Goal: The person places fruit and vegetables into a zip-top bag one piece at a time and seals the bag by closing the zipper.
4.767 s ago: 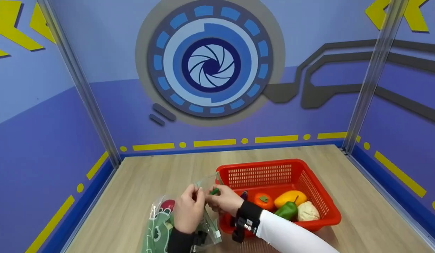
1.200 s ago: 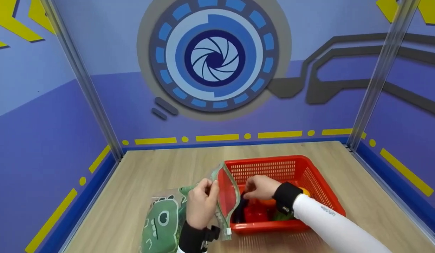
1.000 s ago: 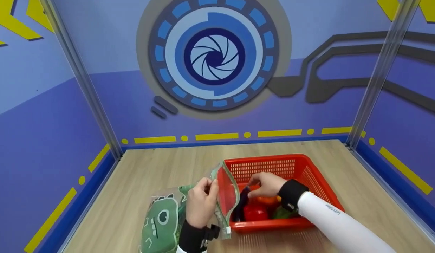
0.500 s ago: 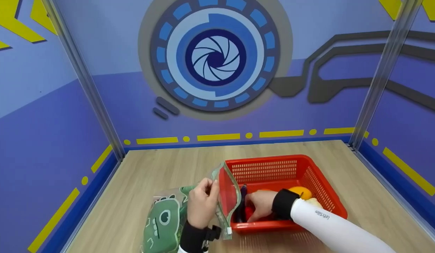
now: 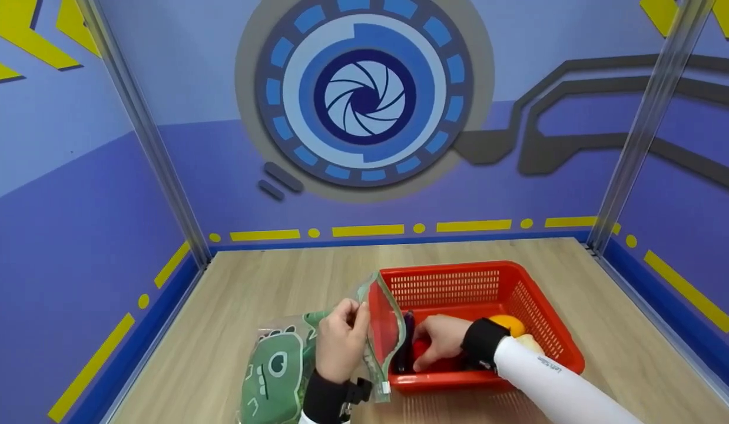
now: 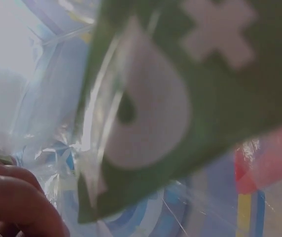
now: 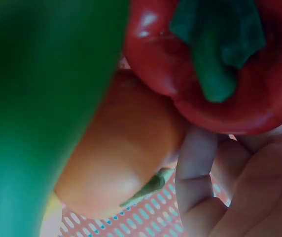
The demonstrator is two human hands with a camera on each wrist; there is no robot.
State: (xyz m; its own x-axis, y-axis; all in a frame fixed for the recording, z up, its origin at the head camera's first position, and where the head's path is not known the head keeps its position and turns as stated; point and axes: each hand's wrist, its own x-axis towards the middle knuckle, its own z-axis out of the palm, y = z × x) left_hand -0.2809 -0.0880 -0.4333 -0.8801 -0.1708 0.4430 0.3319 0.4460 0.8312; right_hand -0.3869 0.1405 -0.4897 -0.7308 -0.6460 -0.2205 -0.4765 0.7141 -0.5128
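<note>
R hand (image 5: 441, 338) is down in the red bskt (image 5: 447, 269), fingers curled round a red bell pepper (image 7: 205, 61); grip looks partly under it, tho some fingers are hidden. L hand (image 5: 341, 344) pinches the clear zip bag (image 5: 275, 371) w/ dino print near its mouth, which gapes toward the bskt's L wall. Bskt stands on the desk (image 5: 288, 288), R of centre, apart from the back edge; bag is on the L side, front edge of desk out of view.

Step in hand is prob. getting the pepper out clean. Best: cup it from below, not by the stem, b/c smooth skin could slip. Eggplant (image 5: 407, 341) lies just L of it, orange tomato-like fruit (image 7: 121, 153) right against it, so lift straight up before any sideways move, else they'd likely snag or roll. Pepper's bulky vs. the mouth, so L hand s/b firm & the gap wide; zip slider (image 5: 385, 387) at the near end of the mouth s/b clear of the R wrist.
</note>
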